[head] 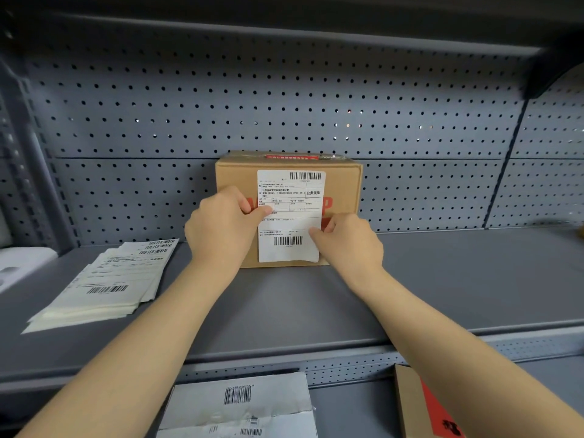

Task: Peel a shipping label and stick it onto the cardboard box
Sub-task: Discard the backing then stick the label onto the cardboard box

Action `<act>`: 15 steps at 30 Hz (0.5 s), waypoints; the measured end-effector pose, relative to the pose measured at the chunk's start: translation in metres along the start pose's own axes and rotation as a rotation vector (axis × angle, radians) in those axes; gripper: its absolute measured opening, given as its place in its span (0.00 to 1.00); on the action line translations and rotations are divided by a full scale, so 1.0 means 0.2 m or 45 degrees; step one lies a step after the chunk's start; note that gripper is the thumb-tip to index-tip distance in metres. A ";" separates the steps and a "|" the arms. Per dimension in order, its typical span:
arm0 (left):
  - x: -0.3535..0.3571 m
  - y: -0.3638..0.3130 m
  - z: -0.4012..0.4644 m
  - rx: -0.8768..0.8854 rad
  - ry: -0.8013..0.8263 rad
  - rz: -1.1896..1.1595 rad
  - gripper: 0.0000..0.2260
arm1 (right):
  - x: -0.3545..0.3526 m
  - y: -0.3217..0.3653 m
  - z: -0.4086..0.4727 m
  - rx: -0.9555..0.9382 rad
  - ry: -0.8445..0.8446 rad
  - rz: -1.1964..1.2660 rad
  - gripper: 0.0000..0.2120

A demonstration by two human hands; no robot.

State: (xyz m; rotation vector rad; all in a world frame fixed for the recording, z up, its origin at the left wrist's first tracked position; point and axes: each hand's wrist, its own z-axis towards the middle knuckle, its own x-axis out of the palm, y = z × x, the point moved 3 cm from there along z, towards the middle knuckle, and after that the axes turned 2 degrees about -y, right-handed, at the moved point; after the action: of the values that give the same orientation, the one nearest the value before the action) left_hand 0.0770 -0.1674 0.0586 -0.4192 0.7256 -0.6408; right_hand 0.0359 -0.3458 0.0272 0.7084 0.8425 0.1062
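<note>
A brown cardboard box (343, 188) with red print stands on the grey shelf against the pegboard. A white shipping label (290, 216) with two barcodes lies against its front face; the lower right corner curls slightly away. My left hand (221, 226) pinches the label's left edge at mid height with thumb and fingers. My right hand (347, 241) grips the label's right edge lower down, thumb on the printed side.
A stack of label sheets (104, 282) lies on the shelf at the left. The grey shelf (458, 273) extends right of the box. Below the shelf edge sit a white parcel with barcodes (243, 406) and another cardboard box (423, 409).
</note>
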 end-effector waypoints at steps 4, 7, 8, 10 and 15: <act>-0.01 -0.02 -0.02 0.082 -0.002 0.097 0.15 | -0.03 0.01 -0.03 -0.094 -0.004 -0.120 0.16; -0.02 -0.07 -0.05 0.336 -0.051 0.091 0.11 | -0.06 0.05 -0.06 -0.362 -0.070 -0.243 0.13; -0.01 -0.09 -0.06 0.513 -0.085 0.115 0.09 | -0.07 0.08 -0.07 -0.509 -0.148 -0.258 0.11; 0.01 -0.12 -0.10 0.891 -0.119 0.243 0.04 | -0.06 0.13 -0.10 -0.846 -0.321 -0.315 0.04; 0.07 0.02 -0.14 1.321 0.113 0.840 0.28 | 0.01 0.07 -0.09 -1.233 -0.229 -0.795 0.23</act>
State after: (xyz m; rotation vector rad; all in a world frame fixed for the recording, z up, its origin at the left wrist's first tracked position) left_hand 0.0649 -0.1777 0.0310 0.7851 0.4823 -0.3308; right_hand 0.0282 -0.3246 0.0262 -0.4574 0.6962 -0.1123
